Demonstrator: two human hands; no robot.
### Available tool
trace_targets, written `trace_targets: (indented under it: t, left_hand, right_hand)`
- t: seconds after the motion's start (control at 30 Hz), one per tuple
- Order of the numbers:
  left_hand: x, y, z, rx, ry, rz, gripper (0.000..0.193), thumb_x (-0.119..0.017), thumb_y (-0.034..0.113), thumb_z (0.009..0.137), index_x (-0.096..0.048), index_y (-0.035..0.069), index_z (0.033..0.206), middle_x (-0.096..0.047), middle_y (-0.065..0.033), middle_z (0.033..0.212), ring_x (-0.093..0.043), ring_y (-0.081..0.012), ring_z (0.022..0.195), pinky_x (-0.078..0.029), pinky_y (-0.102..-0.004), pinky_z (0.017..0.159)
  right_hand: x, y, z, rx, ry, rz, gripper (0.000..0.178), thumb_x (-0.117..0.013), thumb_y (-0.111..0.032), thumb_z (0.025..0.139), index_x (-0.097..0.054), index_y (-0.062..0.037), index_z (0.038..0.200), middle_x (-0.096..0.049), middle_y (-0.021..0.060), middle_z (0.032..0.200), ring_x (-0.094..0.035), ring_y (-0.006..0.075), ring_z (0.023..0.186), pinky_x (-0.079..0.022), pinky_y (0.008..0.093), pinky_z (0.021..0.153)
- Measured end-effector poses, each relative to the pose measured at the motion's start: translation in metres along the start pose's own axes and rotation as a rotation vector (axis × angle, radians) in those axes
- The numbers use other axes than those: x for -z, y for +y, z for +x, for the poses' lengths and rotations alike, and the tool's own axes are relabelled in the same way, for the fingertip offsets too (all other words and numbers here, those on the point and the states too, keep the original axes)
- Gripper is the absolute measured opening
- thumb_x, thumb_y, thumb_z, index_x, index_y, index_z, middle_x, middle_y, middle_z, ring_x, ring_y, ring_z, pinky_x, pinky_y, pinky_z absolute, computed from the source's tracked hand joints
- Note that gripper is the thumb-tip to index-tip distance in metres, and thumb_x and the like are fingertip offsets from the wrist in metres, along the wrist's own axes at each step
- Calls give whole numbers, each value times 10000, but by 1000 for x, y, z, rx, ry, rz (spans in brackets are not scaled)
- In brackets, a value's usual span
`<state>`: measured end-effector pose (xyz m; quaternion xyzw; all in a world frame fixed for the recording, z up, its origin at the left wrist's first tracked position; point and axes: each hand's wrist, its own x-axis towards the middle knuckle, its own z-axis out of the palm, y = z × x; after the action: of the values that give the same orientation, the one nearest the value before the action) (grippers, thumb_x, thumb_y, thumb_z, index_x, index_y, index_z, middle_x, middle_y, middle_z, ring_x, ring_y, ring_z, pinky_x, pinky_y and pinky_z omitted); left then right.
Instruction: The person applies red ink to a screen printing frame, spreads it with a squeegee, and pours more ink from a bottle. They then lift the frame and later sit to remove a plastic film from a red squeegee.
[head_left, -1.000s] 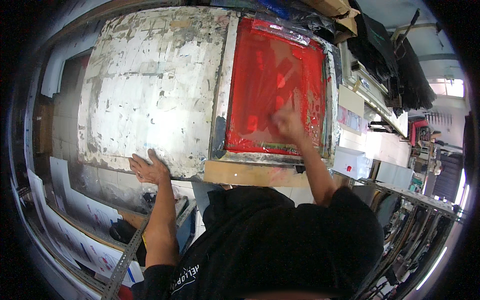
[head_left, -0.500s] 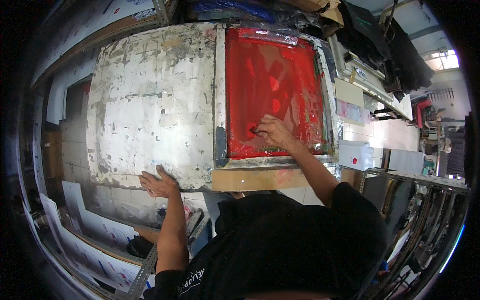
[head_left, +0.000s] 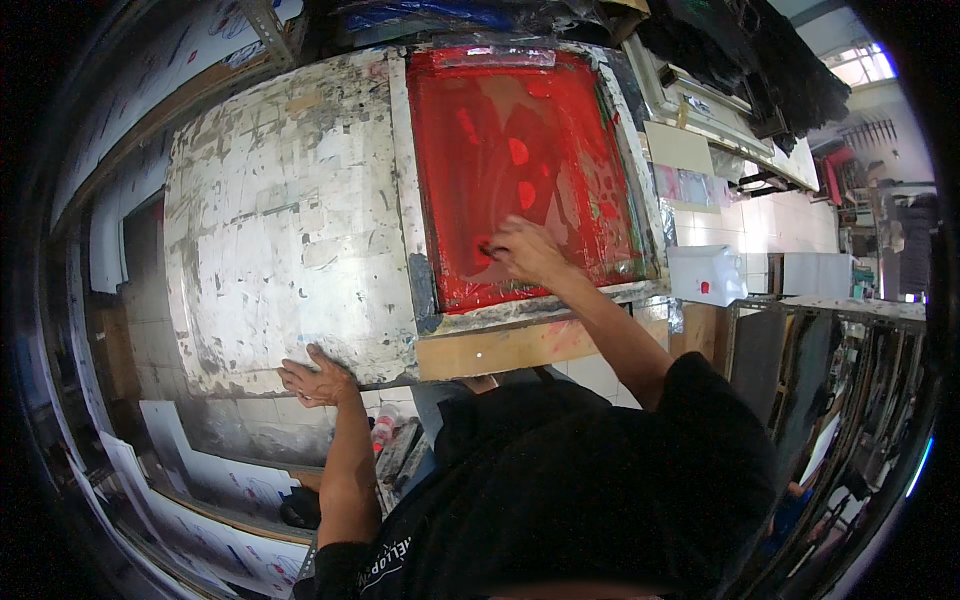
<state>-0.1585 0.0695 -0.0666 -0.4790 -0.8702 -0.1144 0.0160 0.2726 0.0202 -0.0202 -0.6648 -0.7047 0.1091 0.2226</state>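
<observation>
A framed printing screen (head_left: 403, 160) lies on the right part of the worktable, its mesh smeared with wet-looking red ink (head_left: 450, 200). Over the lower part of the mesh, my right hand (head_left: 530, 254) is closed on a small dark object (head_left: 488, 249), mostly hidden by the fingers, so its kind does not show. Whether that object touches the mesh is hard to see. My left hand (head_left: 318, 381) rests with fingers apart at the near edge of the worn white board (head_left: 290, 240), left of the screen, holding nothing.
A tan strip (head_left: 490, 350) runs along the screen's near side. To the right stands a white container (head_left: 705, 274) with a red spot. Racks (head_left: 840, 400) fill the lower right; metal shelving holds white sheets (head_left: 200, 475) at the left. Dark cloths (head_left: 740, 60) hang at the upper right.
The view has shifted and tilted slightly, so the table and screen sit further left in the picture. My right hand still grips the dark object over the red mesh; my left hand stays at the board's edge.
</observation>
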Motion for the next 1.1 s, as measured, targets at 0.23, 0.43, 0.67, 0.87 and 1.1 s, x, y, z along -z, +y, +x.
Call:
trace_targets:
  t: [0.23, 0.43, 0.67, 0.87, 1.1]
  left_hand:
    - [0, 5, -4, -9, -15, 11, 827, -346, 708, 894, -397, 85, 1436, -291, -119, 1535, -243, -261, 1411, -210, -477, 1073]
    - [-1, 3, 1, -10, -20, 36, 841, -323, 723, 891, -386, 94, 1445, -282, -113, 1540, -244, -255, 1410, -224, -465, 1063]
    - [0, 7, -1, 5, -13, -9, 851, -327, 736, 883, -389, 102, 1447, -297, -117, 1534, -265, -281, 1398, -222, -458, 1062]
    - [1, 3, -1, -35, 37, -52, 863, -340, 730, 886, -408, 63, 1430, -305, -151, 1520, -267, -295, 1392, -246, -513, 1053]
    - [2, 6, -2, -25, 17, -14, 830, -367, 706, 894, -416, 71, 1427, -319, -150, 1513, -274, -296, 1387, -247, -514, 1050]
  right_hand:
    - [85, 115, -20, -573, 256, -332, 188, -629, -79, 692, -714, -76, 860, -657, 168, 856, -621, 346, 848, -504, 466, 761]
    - [47, 19, -33, -215, 24, -70, 206, -670, -90, 640, -708, -78, 841, -657, 172, 845, -611, 352, 925, -500, 456, 818]
    - [82, 138, 9, -519, 303, -400, 222, -625, -80, 671, -715, -62, 872, -657, 202, 805, -628, 380, 812, -516, 478, 731]
    - [40, 65, 4, -146, 233, -103, 149, -606, -55, 651, -670, -44, 784, -632, 176, 804, -591, 372, 861, -512, 477, 722]
    - [70, 162, 58, -350, 393, -389, 155, -573, -107, 698, -679, -30, 781, -625, 226, 768, -600, 408, 751, -488, 504, 703]
